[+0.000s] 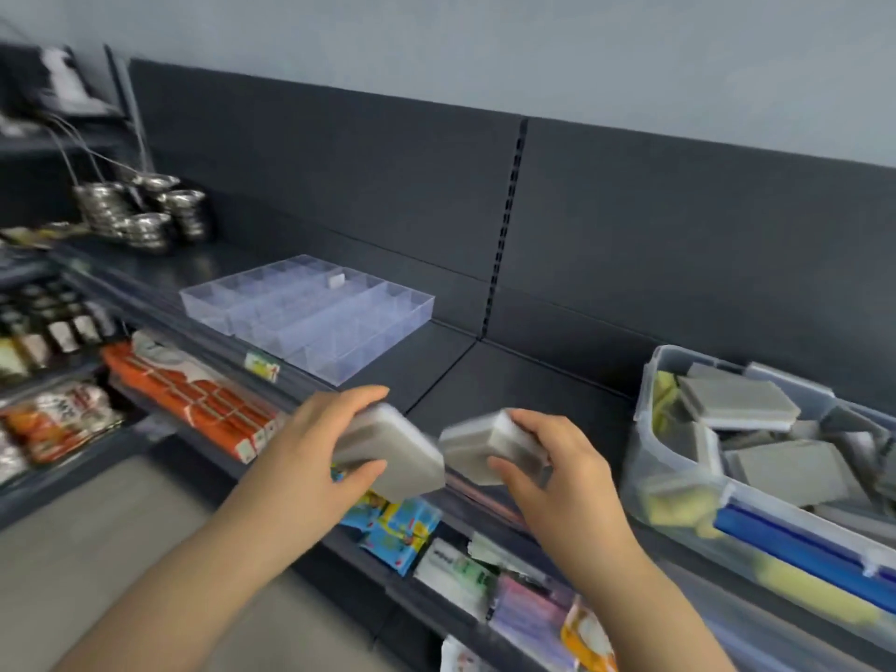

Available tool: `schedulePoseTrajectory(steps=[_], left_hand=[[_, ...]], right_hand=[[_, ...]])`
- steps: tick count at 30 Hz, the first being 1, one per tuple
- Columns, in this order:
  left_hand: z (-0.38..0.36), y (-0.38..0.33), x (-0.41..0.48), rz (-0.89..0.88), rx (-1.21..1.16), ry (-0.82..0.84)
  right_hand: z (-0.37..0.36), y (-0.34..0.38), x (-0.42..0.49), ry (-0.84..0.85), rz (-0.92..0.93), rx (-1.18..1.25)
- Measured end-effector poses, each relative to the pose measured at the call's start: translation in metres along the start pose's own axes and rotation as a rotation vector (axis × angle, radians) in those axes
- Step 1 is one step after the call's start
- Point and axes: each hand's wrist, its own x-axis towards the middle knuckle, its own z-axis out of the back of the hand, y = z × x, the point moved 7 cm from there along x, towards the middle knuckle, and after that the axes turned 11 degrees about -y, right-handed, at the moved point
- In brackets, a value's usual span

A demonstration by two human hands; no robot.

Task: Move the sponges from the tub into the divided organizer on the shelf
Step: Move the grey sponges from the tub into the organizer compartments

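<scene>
My left hand grips a grey-and-white sponge in front of the shelf edge, thumb under it and fingers over the top. My right hand holds a second grey-and-white sponge just to the right of the first; the two sponges are a small gap apart. The clear divided organizer sits on the dark shelf up and to the left of both hands, with one small white piece in a back compartment. The clear tub at the right holds several more grey and yellow sponges.
Stacked metal cups stand at the shelf's far left. Lower shelves hold orange packets and colourful pouches. The dark shelf surface lies between organizer and tub. A blue strip runs along the tub's front.
</scene>
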Motion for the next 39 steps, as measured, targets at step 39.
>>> schedulePoseTrajectory(steps=[39], left_hand=[[-0.053,0.278,0.297,0.053,0.054,-0.067]], right_hand=[[-0.259,-0.068,0.244,-0.227,-0.389,0.049]])
